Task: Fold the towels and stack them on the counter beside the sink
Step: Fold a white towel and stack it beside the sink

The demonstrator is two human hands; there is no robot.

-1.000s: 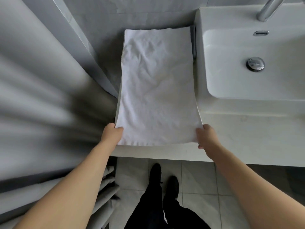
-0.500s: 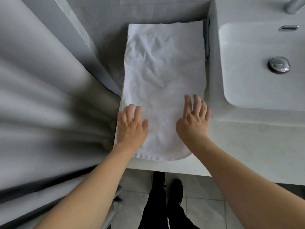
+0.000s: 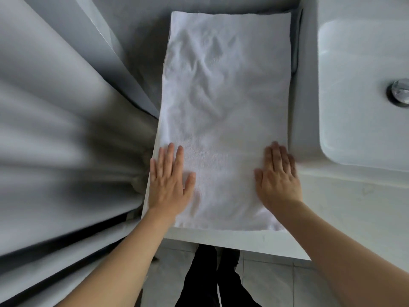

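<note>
Curtain folds are hanging along the far left, crowding right up to the counter's end, so there is little spare room on that side. Next over, the left hand is lying flat on the white towel, fingers straight and slightly spread, pressing the near left portion down rather than gripping anything. The towel itself is lying lengthwise on the counter, running from the front edge back toward the wall, with creases still showing across its middle. The right hand is mirroring the other one, palm down with fingers extended and pinching nothing, and it looks a touch blurred.

This reads as the smoothing step, with the next fold not yet made. I would judge the next move is asking both hands to take hold of the near corners and carry them to the far edge, keeping the sides lined up.

The towel's near edge is sitting just inside the counter's front lip, and its right edge is running just beside the sink basin. Open counter is lying to the right, in front of the basin.
</note>
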